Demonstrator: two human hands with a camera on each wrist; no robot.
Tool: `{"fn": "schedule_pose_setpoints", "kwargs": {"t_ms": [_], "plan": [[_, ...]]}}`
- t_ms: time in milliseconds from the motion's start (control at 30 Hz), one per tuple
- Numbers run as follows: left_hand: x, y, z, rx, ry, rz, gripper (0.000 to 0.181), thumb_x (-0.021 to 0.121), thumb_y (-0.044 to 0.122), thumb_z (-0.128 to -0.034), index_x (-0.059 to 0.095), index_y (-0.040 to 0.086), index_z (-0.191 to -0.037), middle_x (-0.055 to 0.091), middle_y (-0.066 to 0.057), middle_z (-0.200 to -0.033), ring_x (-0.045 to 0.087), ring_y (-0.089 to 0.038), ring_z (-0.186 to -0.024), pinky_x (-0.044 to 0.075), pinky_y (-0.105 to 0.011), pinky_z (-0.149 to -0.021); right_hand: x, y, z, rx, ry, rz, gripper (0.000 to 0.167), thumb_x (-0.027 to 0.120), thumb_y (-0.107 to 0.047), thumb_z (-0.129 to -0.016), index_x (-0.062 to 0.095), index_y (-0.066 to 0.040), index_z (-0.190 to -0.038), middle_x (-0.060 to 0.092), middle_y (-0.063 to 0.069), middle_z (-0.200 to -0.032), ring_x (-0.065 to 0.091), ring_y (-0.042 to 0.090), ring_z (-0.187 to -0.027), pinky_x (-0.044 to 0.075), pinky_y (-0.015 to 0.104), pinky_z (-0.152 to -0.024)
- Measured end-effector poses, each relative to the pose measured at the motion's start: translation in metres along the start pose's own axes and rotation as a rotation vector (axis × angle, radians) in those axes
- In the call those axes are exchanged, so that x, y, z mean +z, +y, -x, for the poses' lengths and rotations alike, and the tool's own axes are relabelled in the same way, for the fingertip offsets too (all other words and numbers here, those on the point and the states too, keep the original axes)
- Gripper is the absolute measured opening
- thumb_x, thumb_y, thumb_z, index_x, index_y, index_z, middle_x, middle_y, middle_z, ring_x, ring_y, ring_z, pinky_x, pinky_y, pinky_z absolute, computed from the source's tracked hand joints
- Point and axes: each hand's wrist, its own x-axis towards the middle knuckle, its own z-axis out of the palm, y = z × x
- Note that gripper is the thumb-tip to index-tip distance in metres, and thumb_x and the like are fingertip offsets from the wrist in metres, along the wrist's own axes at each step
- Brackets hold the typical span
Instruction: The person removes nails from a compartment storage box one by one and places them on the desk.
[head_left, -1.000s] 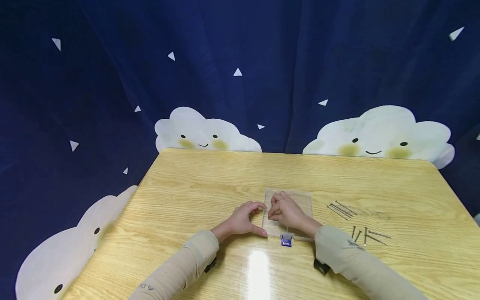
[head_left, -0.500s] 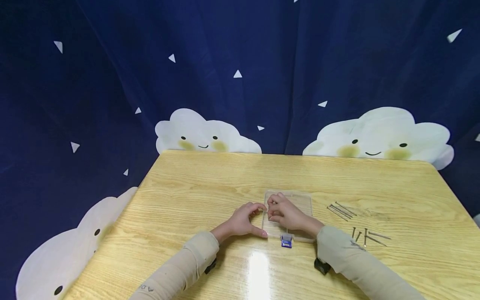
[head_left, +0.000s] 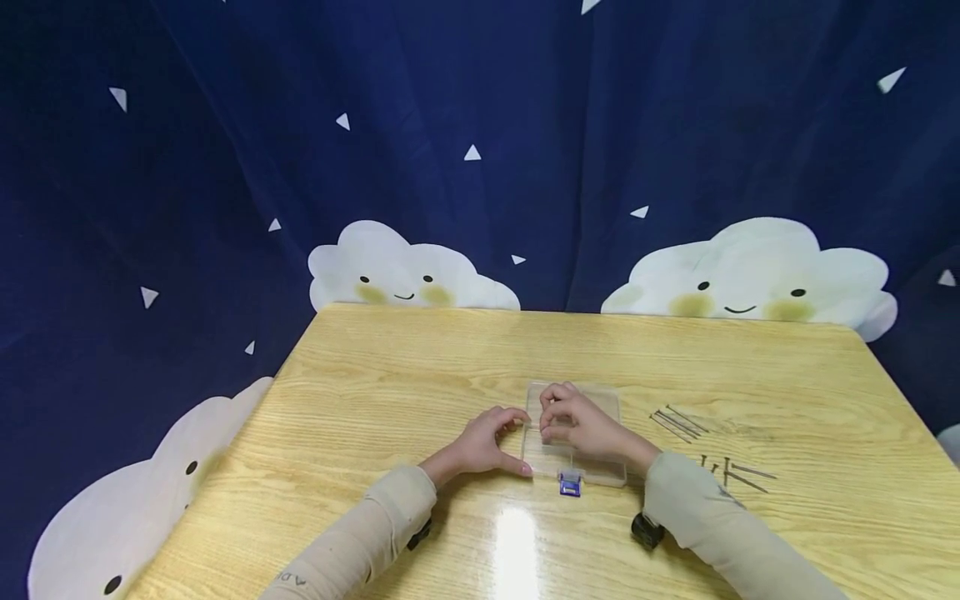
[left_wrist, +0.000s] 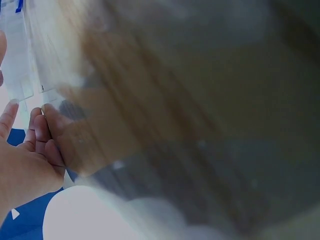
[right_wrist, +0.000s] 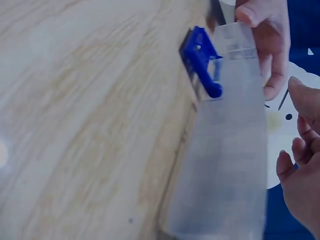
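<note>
A clear plastic box (head_left: 609,407) with a blue latch (head_left: 570,485) on its front side lies on the table. My left hand (head_left: 480,442) holds the box's left end, with the thumb by the front corner and the bent fingers along the left side. Over the box's left part, my right hand (head_left: 588,427) has thumb and fingers drawn together. In the right wrist view, a thin dark nail (right_wrist: 283,100) sticks out from the right thumb's tip. Its other end is hidden by the hand. The left wrist view is largely blurred, with the left hand (left_wrist: 30,165) at its edge.
To the right of the box lies a group of nearly parallel nails (head_left: 687,418). Closer to the right sleeve (head_left: 697,500) are several more scattered nails (head_left: 753,472), partly hidden by it. A dark blue curtain with clouds (head_left: 405,275) hangs behind the wooden table (head_left: 390,358).
My right hand and forearm have shifted slightly to the right over the box. The left hand keeps its place on the box, and the scattered nails lie as before.
</note>
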Motion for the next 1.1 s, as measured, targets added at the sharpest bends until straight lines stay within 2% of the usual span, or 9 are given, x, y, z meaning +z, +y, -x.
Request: {"fn": "schedule_pose_setpoints", "kwargs": {"t_ms": [167,200,333,500,733,967,1100], "plan": [[0.000,0.001,0.000,-0.005,-0.001,0.009,0.068,0.084,0.035,-0.0612,0.054,0.014,-0.119,0.051,-0.003,-0.097,0.047,-0.016,-0.087,0.037,-0.025,-0.075,-0.013,-0.032,0.004,0.007,0.022,-0.040,0.009,0.066,0.006,-0.077,0.062,0.000,-0.071,0.047,0.012,-0.088,0.038,0.023,-0.085,0.034,0.029,-0.074],[0.000,0.001,0.000,-0.006,-0.002,0.009,0.068,0.084,0.035,-0.0612,0.054,0.014,-0.119,0.051,-0.003,-0.097,0.047,-0.016,-0.087,0.037,-0.025,-0.075,-0.014,-0.032,0.006,-0.003,0.030,-0.044,0.009,0.065,0.006,-0.077,0.062,0.000,-0.071,0.047,0.011,-0.088,0.038,0.023,-0.085,0.034,0.030,-0.073],[0.000,0.001,0.001,-0.009,-0.001,0.018,0.068,0.084,0.034,-0.0609,0.054,0.014,-0.118,0.051,-0.003,-0.096,0.047,-0.016,-0.086,0.037,-0.025,-0.074,-0.015,-0.028,0.012,-0.051,0.075,-0.056,0.012,0.066,0.009,-0.075,0.062,-0.001,-0.071,0.047,0.012,-0.086,0.037,0.021,-0.082,0.035,0.031,-0.070],[0.000,0.001,0.000,-0.020,0.000,0.024,0.068,0.085,0.034,-0.0603,0.054,0.014,-0.118,0.051,-0.002,-0.096,0.047,-0.017,-0.086,0.037,-0.025,-0.074,-0.014,-0.012,0.021,-0.089,0.103,-0.074,0.014,0.066,0.010,-0.074,0.063,-0.003,-0.073,0.046,0.009,-0.086,0.036,0.018,-0.081,0.034,0.032,-0.068],[0.000,0.000,0.000,-0.024,-0.003,0.027,0.069,0.084,0.035,-0.0605,0.054,0.015,-0.119,0.051,-0.002,-0.096,0.047,-0.018,-0.087,0.037,-0.026,-0.075,-0.021,-0.006,0.037,-0.060,0.121,-0.130,0.008,0.066,0.002,-0.079,0.064,-0.005,-0.076,0.045,0.005,-0.089,0.037,0.014,-0.084,0.035,0.031,-0.066],[0.000,-0.001,0.001,-0.020,-0.014,0.038,0.068,0.084,0.034,-0.0620,0.053,0.014,-0.120,0.050,-0.003,-0.096,0.046,-0.018,-0.085,0.037,-0.026,-0.074,-0.027,-0.007,0.053,-0.085,0.152,-0.139,0.014,0.065,0.007,-0.077,0.063,-0.007,-0.076,0.043,0.007,-0.087,0.037,0.017,-0.079,0.033,0.032,-0.060],[0.000,-0.001,0.001,-0.009,-0.013,0.039,0.068,0.084,0.034,-0.0620,0.053,0.014,-0.119,0.050,-0.002,-0.096,0.046,-0.017,-0.083,0.037,-0.025,-0.072,-0.031,-0.004,0.063,-0.044,0.171,-0.124,0.012,0.065,0.004,-0.079,0.063,-0.008,-0.077,0.044,0.008,-0.089,0.037,0.015,-0.082,0.035,0.033,-0.061]]}}
